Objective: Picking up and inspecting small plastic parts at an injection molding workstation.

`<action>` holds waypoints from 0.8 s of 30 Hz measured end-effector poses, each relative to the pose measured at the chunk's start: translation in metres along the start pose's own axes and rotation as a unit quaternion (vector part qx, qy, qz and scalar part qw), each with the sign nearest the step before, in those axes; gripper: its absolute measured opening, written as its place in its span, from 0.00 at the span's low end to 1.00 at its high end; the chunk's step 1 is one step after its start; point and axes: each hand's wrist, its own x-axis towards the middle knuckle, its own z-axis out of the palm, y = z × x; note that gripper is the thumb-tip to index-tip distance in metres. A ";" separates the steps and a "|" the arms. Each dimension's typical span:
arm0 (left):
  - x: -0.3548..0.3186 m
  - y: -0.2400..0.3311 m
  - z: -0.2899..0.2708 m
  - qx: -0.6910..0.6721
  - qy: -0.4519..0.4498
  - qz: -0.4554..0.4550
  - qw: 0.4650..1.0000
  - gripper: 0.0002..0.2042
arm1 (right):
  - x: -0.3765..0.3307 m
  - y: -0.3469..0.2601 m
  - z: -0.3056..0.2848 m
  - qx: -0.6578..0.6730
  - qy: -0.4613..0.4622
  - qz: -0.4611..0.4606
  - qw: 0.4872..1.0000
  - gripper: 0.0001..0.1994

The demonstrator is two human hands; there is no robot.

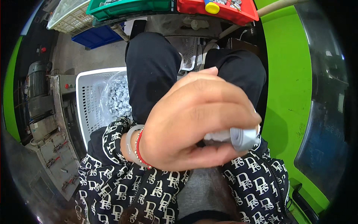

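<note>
My left hand (194,119) is raised close to the camera and fills the middle of the view. Its fingers are curled around a small grey rolled piece (240,137), which sticks out at the right side of the fist. A pale bangle and a red beaded bracelet (137,147) sit on the wrist, above a black sleeve with a white letter pattern (112,140). My right hand is not visible. Below the hand are my knees in black trousers (153,71).
A white perforated basket (85,108) by my left knee holds a clear bag of small grey metal parts (117,99). Green (126,7) and red (220,11) bins stand at the top, beside a white crate (71,16) and blue crate (95,37). A green machine panel (287,93) rises on the right.
</note>
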 end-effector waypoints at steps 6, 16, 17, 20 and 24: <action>-0.014 -0.024 -0.003 -0.069 0.017 -0.011 0.997 0.26 | 0.015 0.013 -0.002 -0.011 0.006 -0.091 0.996 0.28; -0.035 -0.034 0.003 -0.176 0.133 -0.110 0.969 0.21 | 0.016 0.016 0.011 -0.297 0.215 -0.250 0.896 0.14; -0.036 -0.034 0.002 -0.191 0.137 -0.109 0.966 0.19 | 0.018 0.018 0.011 -0.387 0.225 -0.307 0.840 0.14; -0.039 -0.033 0.003 -0.196 0.147 -0.125 0.961 0.16 | 0.021 0.021 0.009 -0.447 0.218 -0.400 0.770 0.14; -0.040 -0.033 0.006 -0.205 0.152 -0.120 0.959 0.15 | 0.020 0.020 0.003 -0.490 0.182 -0.441 0.729 0.14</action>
